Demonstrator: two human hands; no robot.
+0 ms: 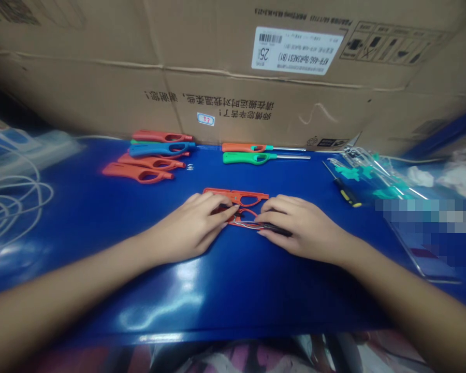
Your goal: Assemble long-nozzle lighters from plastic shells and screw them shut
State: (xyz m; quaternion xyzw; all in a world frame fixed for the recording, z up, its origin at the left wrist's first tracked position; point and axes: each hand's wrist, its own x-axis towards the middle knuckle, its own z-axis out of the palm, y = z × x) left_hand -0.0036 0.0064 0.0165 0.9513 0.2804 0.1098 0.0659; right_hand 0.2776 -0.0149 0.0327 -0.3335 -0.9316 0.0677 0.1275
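Note:
An orange lighter casing half, with a trigger hole, lies on the blue table in front of my hands. Nearer to me is a second orange casing half with thin wires along it, partly hidden by my fingers. My left hand is closed on this half at its left end, thumb and forefinger pressing close to the parts inside. At the other end, my right hand is closed around a dark, slim part that the wires run to; its exact kind is unclear.
Several lighter casings are piled at the back left, beside tiny springs. Finished lighters, orange and green, lie by the cardboard box. A screwdriver, metal tubes and a phone lie right; white cable coils left.

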